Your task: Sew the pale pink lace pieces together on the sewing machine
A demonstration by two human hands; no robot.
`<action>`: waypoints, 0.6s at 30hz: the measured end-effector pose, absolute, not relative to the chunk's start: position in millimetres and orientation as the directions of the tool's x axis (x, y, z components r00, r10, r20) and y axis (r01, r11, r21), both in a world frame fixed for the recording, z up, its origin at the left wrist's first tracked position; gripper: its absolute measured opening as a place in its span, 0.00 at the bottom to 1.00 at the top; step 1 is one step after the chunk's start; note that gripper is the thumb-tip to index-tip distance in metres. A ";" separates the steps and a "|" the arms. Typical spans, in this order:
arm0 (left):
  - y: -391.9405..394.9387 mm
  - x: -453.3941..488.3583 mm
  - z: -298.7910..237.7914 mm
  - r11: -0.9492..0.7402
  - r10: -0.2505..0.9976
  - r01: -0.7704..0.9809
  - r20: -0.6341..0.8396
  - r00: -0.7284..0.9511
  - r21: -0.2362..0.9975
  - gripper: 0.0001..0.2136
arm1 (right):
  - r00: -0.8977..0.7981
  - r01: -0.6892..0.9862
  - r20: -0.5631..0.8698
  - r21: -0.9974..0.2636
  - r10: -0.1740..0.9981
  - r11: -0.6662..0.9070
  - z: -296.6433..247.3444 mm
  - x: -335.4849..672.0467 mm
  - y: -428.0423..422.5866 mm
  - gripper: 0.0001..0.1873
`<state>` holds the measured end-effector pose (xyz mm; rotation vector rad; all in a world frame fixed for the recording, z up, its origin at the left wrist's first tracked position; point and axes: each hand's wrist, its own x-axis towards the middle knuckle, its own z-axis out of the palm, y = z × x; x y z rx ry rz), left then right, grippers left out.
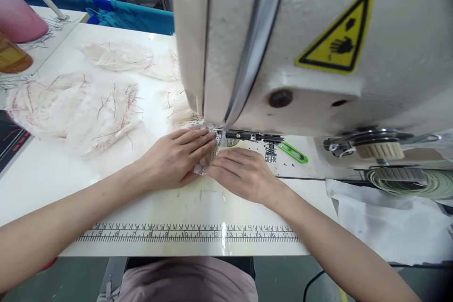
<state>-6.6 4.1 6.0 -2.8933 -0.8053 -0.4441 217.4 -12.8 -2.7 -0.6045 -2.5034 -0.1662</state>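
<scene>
A pale piece of lace fabric (200, 168) lies at the needle area of a sewing machine (318, 23). Flat on top of it rests my left hand (173, 158), its fingers stretched towards the presser foot (221, 138). My right hand (244, 174) is closed at the near right edge of the same lace, knuckles up; its fingertips are hidden beneath the hand. The machine head blocks the needle from sight. Behind my left hand, more cream fabric (177, 104) bunches up against the machine.
Cream lace pieces (71, 108) with loose red threads lie on the left. Green-handled thread snips (293, 152) sit under the machine arm. A printed ruler (191, 233) runs along the front edge. Thread cones (21, 14) stand at far left, white cloth (389, 222) at right.
</scene>
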 end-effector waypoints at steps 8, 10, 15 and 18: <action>2.9 -4.5 5.1 -0.843 0.484 0.534 0.343 0.805 -0.065 0.22 | -0.734 0.508 0.491 -0.060 0.469 0.859 -6.0 220.8 -14.3 0.10; 2.7 -3.9 4.7 -0.837 0.496 0.545 0.344 0.797 -0.056 0.22 | -0.733 0.515 0.484 -0.064 0.478 0.855 -6.3 221.5 -14.3 0.10; 2.1 -1.4 5.4 -0.820 0.511 0.567 0.346 0.787 -0.077 0.21 | -0.737 0.539 0.457 -0.046 0.498 0.841 -4.8 223.7 -12.7 0.09; 2.1 -0.3 6.6 -0.817 0.509 0.570 0.354 0.785 -0.090 0.21 | -0.746 0.545 0.439 -0.032 0.501 0.838 -4.2 226.1 -10.5 0.08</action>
